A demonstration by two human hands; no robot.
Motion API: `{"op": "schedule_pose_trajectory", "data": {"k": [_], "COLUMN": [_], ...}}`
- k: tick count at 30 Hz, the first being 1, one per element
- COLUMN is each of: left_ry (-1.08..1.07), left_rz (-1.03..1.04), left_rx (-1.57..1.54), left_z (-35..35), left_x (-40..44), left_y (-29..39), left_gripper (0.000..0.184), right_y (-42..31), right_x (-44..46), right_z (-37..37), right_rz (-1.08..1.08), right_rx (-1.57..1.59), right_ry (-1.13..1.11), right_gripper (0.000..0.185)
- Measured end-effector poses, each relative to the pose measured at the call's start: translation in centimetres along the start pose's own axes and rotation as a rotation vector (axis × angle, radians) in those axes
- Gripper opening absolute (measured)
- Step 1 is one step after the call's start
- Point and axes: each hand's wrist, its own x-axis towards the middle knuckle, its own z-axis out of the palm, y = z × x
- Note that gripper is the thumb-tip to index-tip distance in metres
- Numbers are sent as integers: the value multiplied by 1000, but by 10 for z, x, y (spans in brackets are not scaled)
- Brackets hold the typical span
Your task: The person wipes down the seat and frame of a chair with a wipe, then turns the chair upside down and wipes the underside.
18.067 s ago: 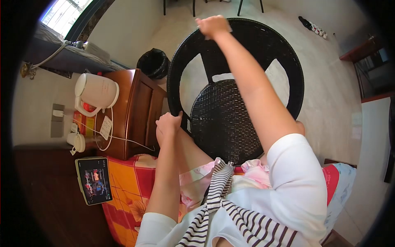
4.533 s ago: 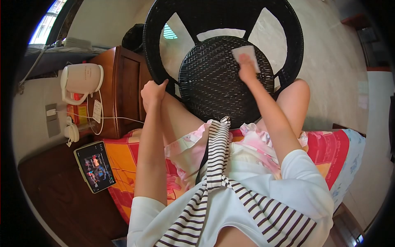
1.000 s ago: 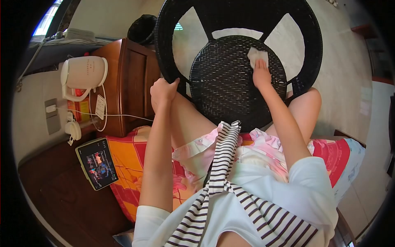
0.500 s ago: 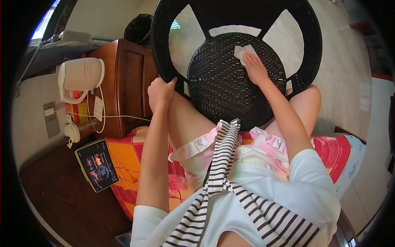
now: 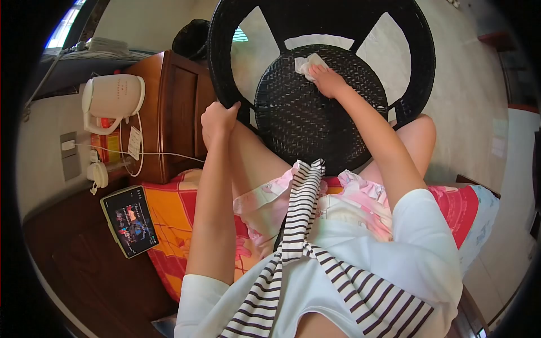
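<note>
A black woven chair with a round seat and a curved rim stands between my knees. My right hand presses a crumpled white tissue onto the far part of the seat, its fingers resting over it. On the left, my left hand is wrapped around the chair's rim, the thumb pointing toward the seat. The part of the rim under that hand is hidden.
A wooden cabinet stands close on the left, with a cream electric kettle and its cable beside it. A tablet leans at the edge of the patterned bedding. Behind the cabinet is a black bag.
My right hand has slid the tissue leftward and slightly away from me across the seat. My left hand keeps its hold on the rim.
</note>
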Motion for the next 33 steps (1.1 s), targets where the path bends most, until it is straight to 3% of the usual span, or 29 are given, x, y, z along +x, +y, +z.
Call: {"op": "schedule_pose_trajectory", "data": {"k": [6, 11, 15, 19, 25, 29, 30, 33], "left_ry": [-25, -45, -48, -52, -35, -25, -6, 2], "left_rz": [-20, -32, -34, -41, -19, -23, -27, -46], "left_rx": [14, 8, -3, -36, 20, 28, 23, 13], "left_z": [-2, -7, -9, -12, -9, -2, -4, -6], "left_x": [-1, -3, -5, -8, -6, -1, -1, -10], "left_y": [3, 6, 7, 9, 7, 3, 4, 6], "left_gripper": [49, 48, 48, 49, 50, 52, 52, 52], "right_y": [-39, -81, -93, -77, -59, -22, -35, -70], "right_x": [-85, -135, -116, -54, 6, 14, -19, -45], "right_z": [41, 65, 72, 69, 30, 20, -24, -13], "right_rz": [-111, -47, 90, 238, 337, 170, 268, 415], "right_rx": [68, 60, 56, 89, 92, 502, 760, 504], "right_ry": [-84, -45, 141, 171, 19, 16, 58, 110], "right_gripper": [55, 52, 50, 51, 52, 48, 45, 44]}}
